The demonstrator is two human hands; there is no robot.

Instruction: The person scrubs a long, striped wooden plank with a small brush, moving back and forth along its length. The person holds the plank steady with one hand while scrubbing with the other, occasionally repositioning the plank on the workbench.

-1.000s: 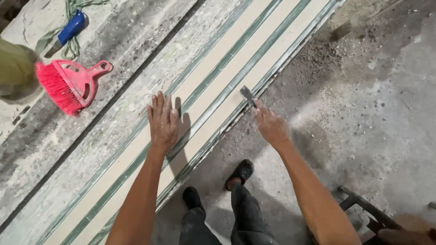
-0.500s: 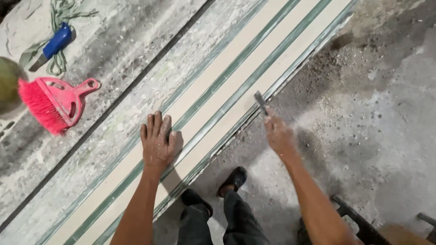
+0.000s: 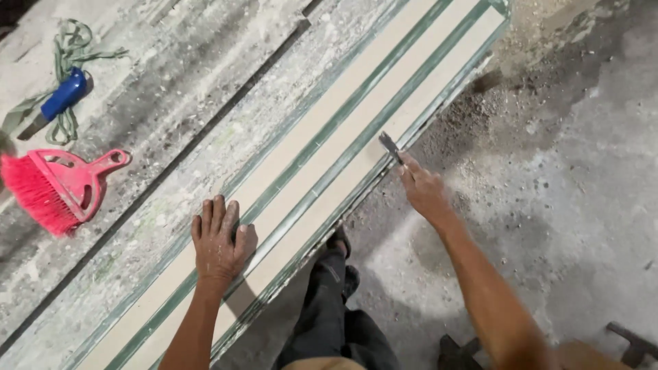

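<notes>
Hands first. My right hand is curled tight around a small dark hand tool, fingers pressed together on the handle, the tip set against the near edge of the long pale strips that run diagonally from the lower left of the frame to the upper right. I cannot tell whether the tool is a cutter or a scraper; its head is too small to read. My left hand lies flat and spread, palm down, on the same strips lower in the frame, holding nothing, pinning them to the desk.

I judge the step in hand to be working the tool along the strip edge while the other hand holds the stock steady. The next move, as I read it, calls for a firm flat press from the left hand and a straight line from the right, tip kept tight to the edge.

Outward: green-edged glass-like lines separate the pale strips. The desk top is grey, dusty and scarred. At left centre of the frame lies a pink brush; above it, upper left, a blue-handled tool rests on a loop of green cord. Below, my dark trouser leg and shoe stand on the gritty concrete floor.
</notes>
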